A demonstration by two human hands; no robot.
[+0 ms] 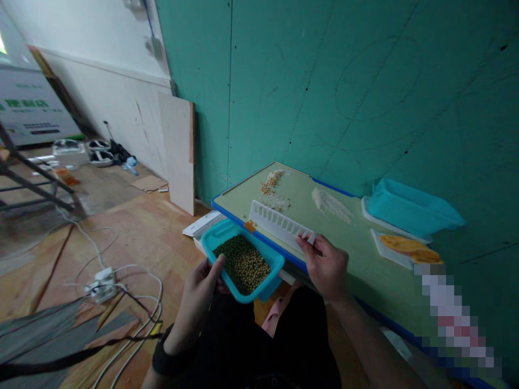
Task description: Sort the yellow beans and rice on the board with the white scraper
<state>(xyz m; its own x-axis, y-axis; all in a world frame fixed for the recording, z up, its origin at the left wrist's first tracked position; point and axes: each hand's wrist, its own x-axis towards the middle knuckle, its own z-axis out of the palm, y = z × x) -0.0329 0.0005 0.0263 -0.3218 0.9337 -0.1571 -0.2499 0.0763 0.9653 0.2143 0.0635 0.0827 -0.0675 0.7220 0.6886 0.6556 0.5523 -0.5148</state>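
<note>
My left hand grips the near left side of a blue plastic tub, thumb over its rim, above my lap at the table's edge. Inside lie small dark green beans and round tan beans, partly mixed. With my right hand I pinch the right end of a white slotted plastic strip. The strip stands on its long edge along the table's blue border, its left end close to the tub. Beyond it, scattered tan grains and whitish grains lie on the green tabletop.
Farther right are a whitish grain pile, an empty-looking blue container and a white tray holding something orange-yellow. A green wall borders the table. Cables and a power strip lie on the floor at left.
</note>
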